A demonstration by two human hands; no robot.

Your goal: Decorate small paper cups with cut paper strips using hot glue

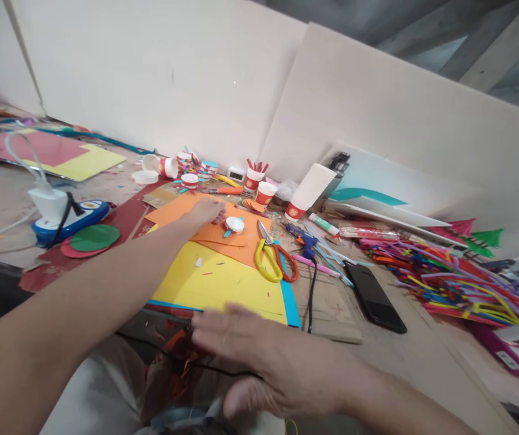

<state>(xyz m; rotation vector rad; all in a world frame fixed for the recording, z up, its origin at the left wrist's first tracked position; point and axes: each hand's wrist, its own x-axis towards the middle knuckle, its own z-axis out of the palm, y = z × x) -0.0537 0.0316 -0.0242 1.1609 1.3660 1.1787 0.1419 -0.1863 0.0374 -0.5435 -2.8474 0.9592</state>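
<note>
Nearest you, your R hand point(263, 350) is hanging front-left of the scissors point(269, 243), blurred, fingers straight, thumb well apart, holding nothing visible. Beyond it the yellow sheet point(214, 284) is lying under the scissors' handles. Farther, your L hand point(208, 211) is hovering or resting (can't tell) over the orange sheet point(214, 234), left of the scissors; fingers are curling partway, can't tell if they're gripping anything. The small cup piece w/ blue tabs point(235, 224) is sitting just beside it, back-left of the scissors. Step in hand, prob., is positioning by that piece; next move is calling for a light touch b/c tabs are looking bendable. Behind the scissors, a red-and-white cup point(266, 194) is standing.
</note>
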